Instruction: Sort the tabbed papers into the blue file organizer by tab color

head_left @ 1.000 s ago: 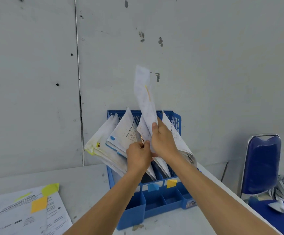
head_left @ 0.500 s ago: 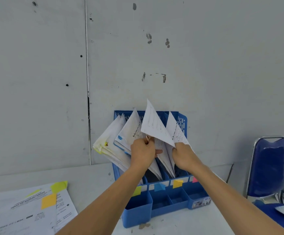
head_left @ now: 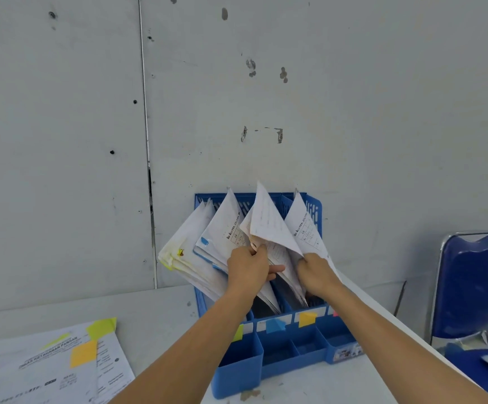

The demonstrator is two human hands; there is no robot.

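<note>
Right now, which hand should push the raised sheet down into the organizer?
Right, probably: the right hand grips the raised sheet at its lower corner, while the left hand holds the neighbouring papers aside.

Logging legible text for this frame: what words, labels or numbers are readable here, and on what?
"KETAHANAN PANGAN": heading on the table sheet; the word before it is blurred.
Printed headings on the papers in the blue file organizer: too blurred.
Sticker on the organizer's front corner: too small.
</note>
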